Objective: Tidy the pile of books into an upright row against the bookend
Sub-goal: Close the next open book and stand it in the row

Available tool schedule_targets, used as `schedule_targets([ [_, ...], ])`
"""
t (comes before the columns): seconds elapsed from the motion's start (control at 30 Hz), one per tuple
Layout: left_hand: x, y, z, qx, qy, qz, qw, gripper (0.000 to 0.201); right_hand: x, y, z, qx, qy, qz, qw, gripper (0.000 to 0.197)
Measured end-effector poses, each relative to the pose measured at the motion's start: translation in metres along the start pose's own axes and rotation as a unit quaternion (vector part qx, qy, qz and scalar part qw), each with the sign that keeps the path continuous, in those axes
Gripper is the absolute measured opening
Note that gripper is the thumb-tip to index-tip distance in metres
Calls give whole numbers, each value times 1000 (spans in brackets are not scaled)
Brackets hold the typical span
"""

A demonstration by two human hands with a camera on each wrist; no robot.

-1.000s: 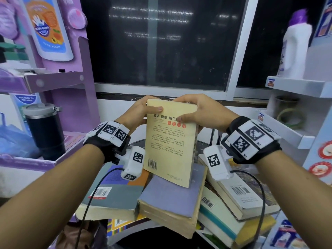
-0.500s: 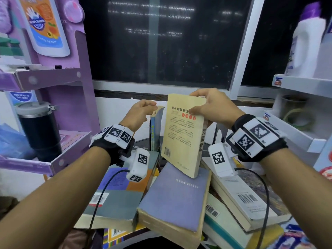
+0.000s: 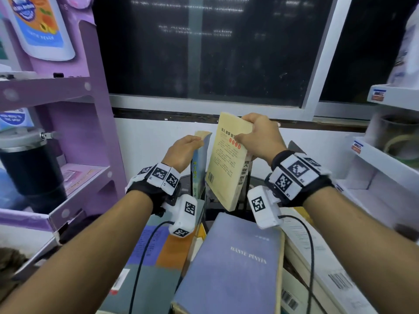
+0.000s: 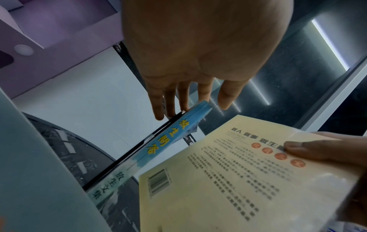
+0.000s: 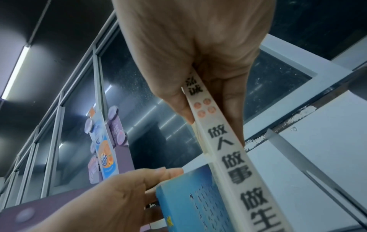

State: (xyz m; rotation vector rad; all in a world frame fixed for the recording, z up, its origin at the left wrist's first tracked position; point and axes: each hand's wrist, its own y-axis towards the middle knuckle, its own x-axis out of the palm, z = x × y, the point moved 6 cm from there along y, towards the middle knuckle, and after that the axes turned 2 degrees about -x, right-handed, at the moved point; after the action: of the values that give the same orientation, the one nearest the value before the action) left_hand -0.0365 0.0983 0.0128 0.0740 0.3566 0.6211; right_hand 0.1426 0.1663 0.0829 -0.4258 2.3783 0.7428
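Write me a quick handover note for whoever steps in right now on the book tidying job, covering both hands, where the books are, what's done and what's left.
Left hand: open, straight fingers steadying the top of the blue book, which stands upright.
Right hand: gripping the top of the cream book, held tilted in the air just right of the blue book, not yet set down.
The bookend cannot be clearly made out.
Done: one book standing.
Left: stand the cream book against the blue one, then the rest of the pile lying flat in front, including the grey-blue book and the books stacked at right.
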Motion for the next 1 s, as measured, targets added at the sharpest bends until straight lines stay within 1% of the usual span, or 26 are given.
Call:
schedule_targets([
  [0.13, -3, 8, -13, -20, -71, 11, 997, 22, 26, 16, 8, 6, -1, 2, 1000, 38],
  [0.23, -6, 12, -17, -27, -110, 16, 993, 21, 45, 26, 13, 12, -9, -14, 1000, 47],
  [0.37, -11, 13, -17, -26, -127, 8, 992, 22, 65, 34, 19, 13, -28, -36, 999, 53],
  [0.53, -11, 12, -22, -13, -142, -1, 990, 23, 83, 41, 31, 26, -53, -59, 996, 55],
  [0.6, -8, 11, -23, -8, -143, -8, 990, 24, 92, 41, 33, 32, -35, -71, 996, 58],
  [0.67, -5, 11, -22, -4, -146, -13, 989, 24, 99, 41, 31, 26, -19, -77, 997, 59],
  [0.73, -5, 12, -22, -3, -153, -14, 988, 24, 103, 41, 27, 10, -30, -87, 996, 59],
  [0.87, -11, 13, -24, -2, -160, -11, 987, 26, 110, 37, 16, -19, -41, -135, 990, 63],
  [1.0, -12, 13, -25, -1, -175, -18, 984, 27, 115, 25, 10, -1, -6, -202, 979, 73],
])
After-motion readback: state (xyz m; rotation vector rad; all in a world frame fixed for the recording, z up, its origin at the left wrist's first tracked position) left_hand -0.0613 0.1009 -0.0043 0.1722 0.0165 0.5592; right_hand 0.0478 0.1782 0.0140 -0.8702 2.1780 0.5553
